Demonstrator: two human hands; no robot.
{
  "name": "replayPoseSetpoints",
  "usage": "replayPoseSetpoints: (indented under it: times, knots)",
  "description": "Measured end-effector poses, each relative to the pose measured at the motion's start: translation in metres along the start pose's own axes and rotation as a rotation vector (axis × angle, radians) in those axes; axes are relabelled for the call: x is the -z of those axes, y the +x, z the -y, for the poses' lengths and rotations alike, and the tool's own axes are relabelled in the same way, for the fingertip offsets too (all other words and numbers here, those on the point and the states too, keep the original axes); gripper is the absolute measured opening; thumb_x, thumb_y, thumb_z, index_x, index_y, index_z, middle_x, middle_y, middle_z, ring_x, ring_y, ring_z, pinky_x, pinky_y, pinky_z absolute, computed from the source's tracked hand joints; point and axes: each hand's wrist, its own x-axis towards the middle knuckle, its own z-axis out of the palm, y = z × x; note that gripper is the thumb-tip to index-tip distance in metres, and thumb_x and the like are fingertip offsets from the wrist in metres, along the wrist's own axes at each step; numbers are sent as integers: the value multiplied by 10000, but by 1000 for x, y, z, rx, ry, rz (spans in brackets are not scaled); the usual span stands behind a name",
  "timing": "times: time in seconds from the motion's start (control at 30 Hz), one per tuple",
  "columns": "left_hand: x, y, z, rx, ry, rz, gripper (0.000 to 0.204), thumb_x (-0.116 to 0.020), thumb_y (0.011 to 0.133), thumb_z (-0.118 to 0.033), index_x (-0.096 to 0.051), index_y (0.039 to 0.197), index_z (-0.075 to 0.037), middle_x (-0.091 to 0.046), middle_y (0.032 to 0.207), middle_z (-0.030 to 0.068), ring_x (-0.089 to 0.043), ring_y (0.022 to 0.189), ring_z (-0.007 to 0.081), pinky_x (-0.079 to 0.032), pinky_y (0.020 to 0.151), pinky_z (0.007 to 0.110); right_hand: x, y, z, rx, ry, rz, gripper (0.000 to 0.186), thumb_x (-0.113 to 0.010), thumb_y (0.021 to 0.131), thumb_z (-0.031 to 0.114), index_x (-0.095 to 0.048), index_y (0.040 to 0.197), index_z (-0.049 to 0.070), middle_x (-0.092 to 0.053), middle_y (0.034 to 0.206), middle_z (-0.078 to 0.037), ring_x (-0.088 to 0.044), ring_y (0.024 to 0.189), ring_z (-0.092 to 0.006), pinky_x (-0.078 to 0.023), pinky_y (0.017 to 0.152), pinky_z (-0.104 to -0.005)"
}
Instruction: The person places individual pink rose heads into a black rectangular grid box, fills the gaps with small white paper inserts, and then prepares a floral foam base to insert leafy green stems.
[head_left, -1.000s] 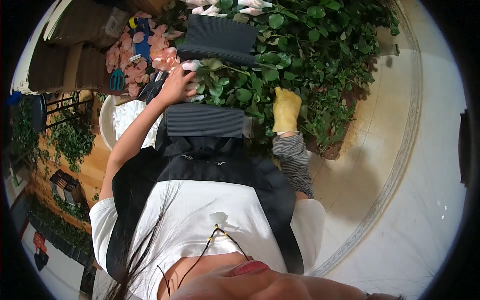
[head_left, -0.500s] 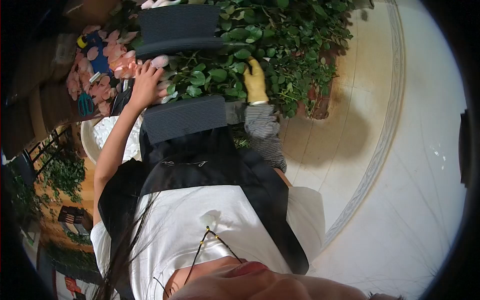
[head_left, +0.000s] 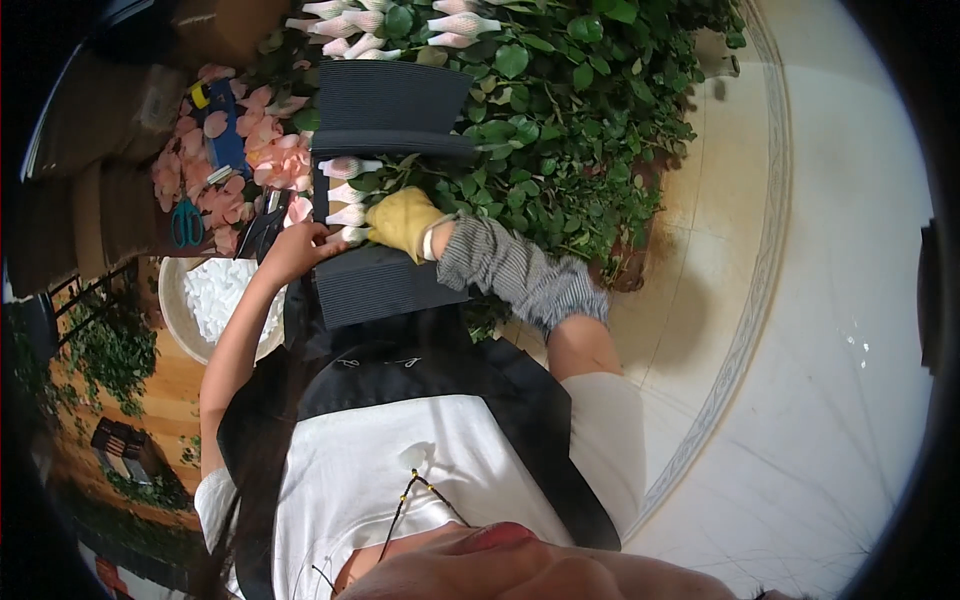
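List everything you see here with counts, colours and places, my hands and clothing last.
Flat ridged panels: two, dark grey, centre
Netted flower buds: over ten, pale pink, above and between panels
Leafy stems: many, green, top centre to right
Loose petals: many, pink, upper left
Looped scissors: one, teal, beside petals
Flat strip: one, blue, among petals
Round basin: one, off-white, left of centre
Small pieces: many, white, in basin
Boxy thing: one, dark, lower left
Bib apron: one, black, torso
Shirt: one, white, under apron
Gathered striped sleeve: one, grey, right forearm
Left hand: one, bare, at lowest bud
Right hand: one, yellow-gloved, beside the buds
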Motion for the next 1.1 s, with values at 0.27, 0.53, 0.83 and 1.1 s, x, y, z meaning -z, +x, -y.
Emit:
replayPoseSetpoints:
  times: [0.27, 0.53, 0.83, 1.1]
  knots:
    - [-3, -6, 3, -85, 32, -97, 325, -711, 878, -338, -710, 848, -14, -668, 802, 179, -654, 751, 349, -496, 660, 426, -10, 6, -8, 98, -116, -38, 303, -628, 867, 355, -717, 950, 77, -732, 875, -133, -708, 843, -329, -535, 732, -469]
    - [16, -10, 7, -28, -23, 112, 442, -748, 849, -440, -659, 825, -8, -613, 692, 135, -595, 647, 323, -449, 592, 404, -20, 10, 0, 24, -225, -39, 371, -586, 939, 446, -723, 968, 103, -746, 898, -105, -717, 853, -289, -535, 738, -429]
    - [-4, -8, -11, 72, 160, -169, 387, -738, 831, -444, -749, 858, -58, -672, 724, 154, -665, 709, 337, -526, 658, 436, -10, 3, -1, 70, -232, -59, 364, -550, 964, 416, -724, 943, 96, -744, 886, -116, -716, 813, -283, -540, 726, -440]
    - [-10, -8, 3, 37, -332, -32, 276, -696, 890, -194, -614, 742, 23, -579, 628, 106, -545, 581, 179, -469, 614, 328, -15, 19, -8, 47, -226, 86, 277, -623, 902, 348, -719, 988, 104, -735, 902, -109, -709, 854, -312, -550, 730, -450]
